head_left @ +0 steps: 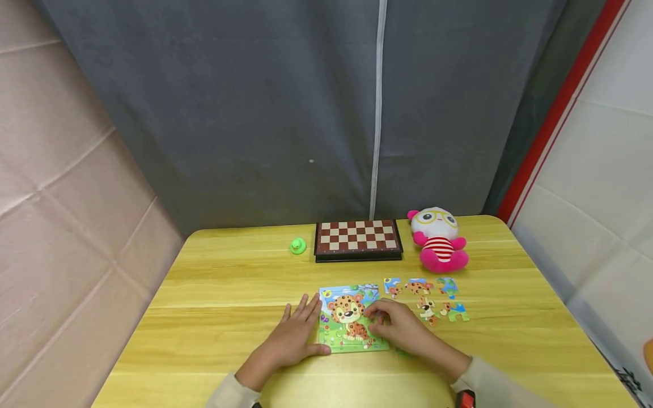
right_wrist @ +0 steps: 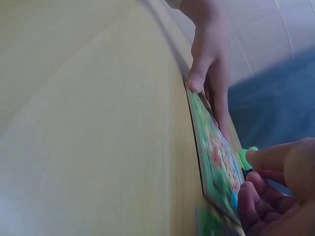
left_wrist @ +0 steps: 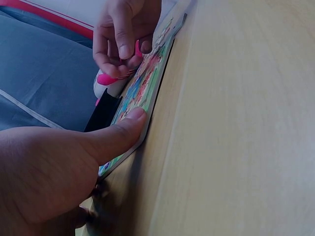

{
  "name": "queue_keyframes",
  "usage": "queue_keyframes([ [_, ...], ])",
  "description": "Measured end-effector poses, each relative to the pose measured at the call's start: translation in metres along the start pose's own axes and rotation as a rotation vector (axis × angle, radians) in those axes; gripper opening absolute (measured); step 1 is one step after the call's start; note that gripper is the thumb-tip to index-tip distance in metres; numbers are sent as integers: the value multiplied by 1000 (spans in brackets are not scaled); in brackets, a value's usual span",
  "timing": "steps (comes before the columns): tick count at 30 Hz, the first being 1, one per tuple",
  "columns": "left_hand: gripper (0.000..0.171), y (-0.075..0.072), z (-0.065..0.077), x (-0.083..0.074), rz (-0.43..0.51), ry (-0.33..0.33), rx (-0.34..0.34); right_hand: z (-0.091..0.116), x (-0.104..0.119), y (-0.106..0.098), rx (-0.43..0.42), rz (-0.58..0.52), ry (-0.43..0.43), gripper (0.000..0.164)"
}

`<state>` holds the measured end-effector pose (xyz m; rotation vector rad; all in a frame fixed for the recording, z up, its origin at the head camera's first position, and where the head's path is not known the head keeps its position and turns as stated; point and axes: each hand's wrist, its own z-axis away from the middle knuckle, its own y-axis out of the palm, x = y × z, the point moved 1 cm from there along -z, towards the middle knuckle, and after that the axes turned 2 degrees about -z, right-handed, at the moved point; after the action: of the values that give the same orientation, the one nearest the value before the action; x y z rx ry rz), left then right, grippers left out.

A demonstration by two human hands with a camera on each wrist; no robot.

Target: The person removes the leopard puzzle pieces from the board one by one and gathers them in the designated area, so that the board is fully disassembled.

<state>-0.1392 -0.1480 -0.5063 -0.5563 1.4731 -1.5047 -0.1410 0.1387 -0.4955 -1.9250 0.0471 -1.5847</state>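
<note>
A square leopard jigsaw puzzle (head_left: 349, 313) lies flat on the table in the head view. My left hand (head_left: 292, 335) rests along its left side, fingers straight and thumb at the near corner; the left wrist view shows that thumb (left_wrist: 123, 130) pressing on the rim. Over the puzzle's right side hovers my right hand (head_left: 398, 326), fingers loosely bent. Between its thumb and fingers I see nothing in either wrist view. Loose puzzle pieces (head_left: 419, 286) lie in rows to the right, one with a dog (head_left: 427, 309). Another green piece (head_left: 403, 353) is partly hidden under my right hand.
Behind the puzzle lies a checkered board box (head_left: 359, 237), with a small green rubber duck (head_left: 298, 245) on its left. A pink and white plush toy (head_left: 439, 241) sits on its right. The wooden table (head_left: 214, 294) ends at a grey curtain (head_left: 255, 124).
</note>
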Motion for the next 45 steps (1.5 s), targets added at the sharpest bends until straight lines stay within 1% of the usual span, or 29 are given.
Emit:
queue_keyframes([
  [4,109,1,-1,1,-1,1,-1,-6,7,8,-4,-9,-17,19],
  [8,109,1,-1,1,-2,1,-2,-12,11,15,2,-7,-3,23],
  [13,108,0,-1,0,3,0,-1,-15,10,23,11,41,23,27],
  [19,108,-1,0,-1,8,-2,-1,-14,8,29,12,114,19,31],
  [24,109,-1,1,-1,11,-4,0,-13,8,31,35,156,4,35],
  [30,109,-2,1,0,8,-1,-2,-15,10,29,93,172,-2,40],
  [34,108,-1,1,0,7,-2,0,-16,10,27,122,190,-5,40],
  [39,108,-1,0,-1,6,-1,-1,-16,12,28,128,216,2,37],
  [43,108,-1,1,-2,9,1,-4,-15,15,30,126,236,7,41],
  [45,108,-2,0,-2,10,1,-3,-14,16,29,122,234,-4,42],
])
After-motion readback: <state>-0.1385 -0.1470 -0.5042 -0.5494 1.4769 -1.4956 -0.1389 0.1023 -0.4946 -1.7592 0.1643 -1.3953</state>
